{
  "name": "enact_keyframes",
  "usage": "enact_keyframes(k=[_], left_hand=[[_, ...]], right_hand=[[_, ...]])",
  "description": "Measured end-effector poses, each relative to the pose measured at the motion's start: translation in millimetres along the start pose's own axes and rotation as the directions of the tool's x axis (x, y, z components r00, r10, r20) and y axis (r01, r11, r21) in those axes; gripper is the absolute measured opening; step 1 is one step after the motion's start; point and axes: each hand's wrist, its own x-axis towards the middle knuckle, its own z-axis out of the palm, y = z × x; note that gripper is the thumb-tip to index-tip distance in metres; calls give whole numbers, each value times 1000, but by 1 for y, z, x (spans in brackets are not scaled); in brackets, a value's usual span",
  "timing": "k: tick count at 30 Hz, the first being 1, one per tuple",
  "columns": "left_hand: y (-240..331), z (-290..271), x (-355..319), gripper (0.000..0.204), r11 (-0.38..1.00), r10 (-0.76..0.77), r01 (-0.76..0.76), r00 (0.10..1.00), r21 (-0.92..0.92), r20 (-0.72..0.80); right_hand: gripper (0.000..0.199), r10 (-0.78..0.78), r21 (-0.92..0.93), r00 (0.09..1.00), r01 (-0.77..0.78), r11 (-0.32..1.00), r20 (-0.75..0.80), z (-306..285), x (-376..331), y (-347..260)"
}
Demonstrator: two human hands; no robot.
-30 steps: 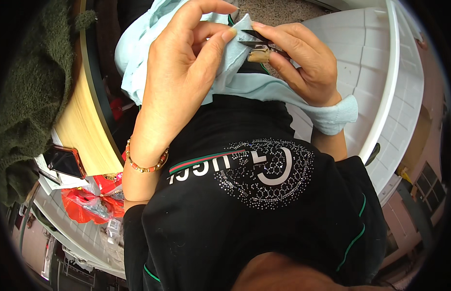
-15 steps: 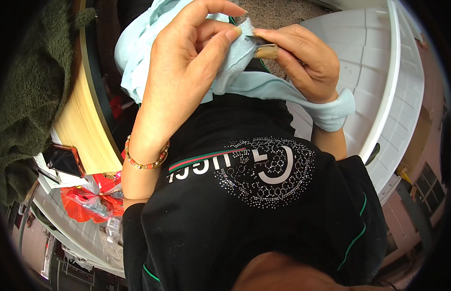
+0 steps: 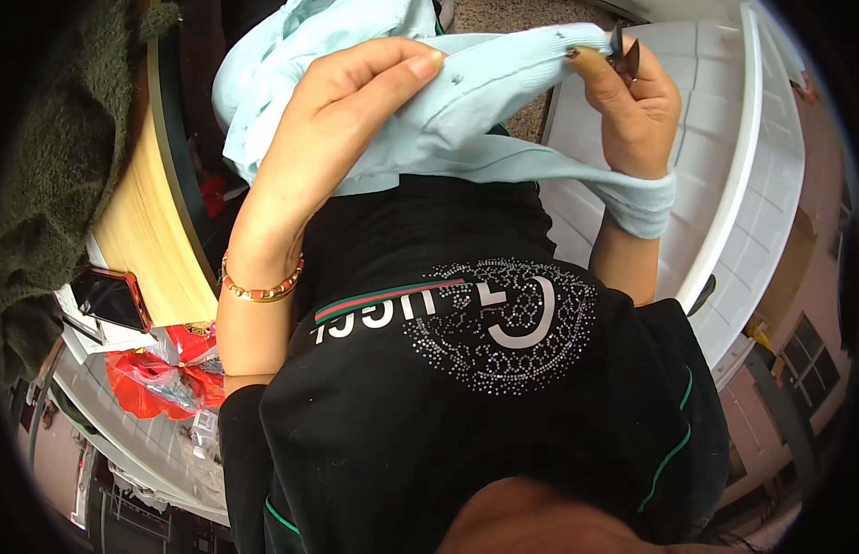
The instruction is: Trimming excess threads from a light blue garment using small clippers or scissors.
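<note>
Stretching a pale blue garment [image 3: 466, 102] between them, the left hand [image 3: 332, 129] clutches its cloth while the right hand [image 3: 637, 106] pinches small dark snips [image 3: 625, 51], mostly hidden by fingers, at its edge.

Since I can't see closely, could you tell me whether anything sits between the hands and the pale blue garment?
Nothing visible does: the left hand and right hand, with a small dark tool, already grip the pale blue garment.

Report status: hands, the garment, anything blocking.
Left hand grip on light blue garment. Right hand pinches garment edge, small dark snips in grip. Nothing blocking.
</note>
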Motion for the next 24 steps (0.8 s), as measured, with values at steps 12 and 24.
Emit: enact_keyframes(k=[12,24], left_hand=[[2,8,-4,22,991,8,-11,1000,-134,-23],[1,8,-3,22,992,1,1,1000,-125,13]], right_hand=[[42,-212,-422,910,360,832,357,34,1,-31],[46,-246,-369,880,404,837,406,40,1,-17]])
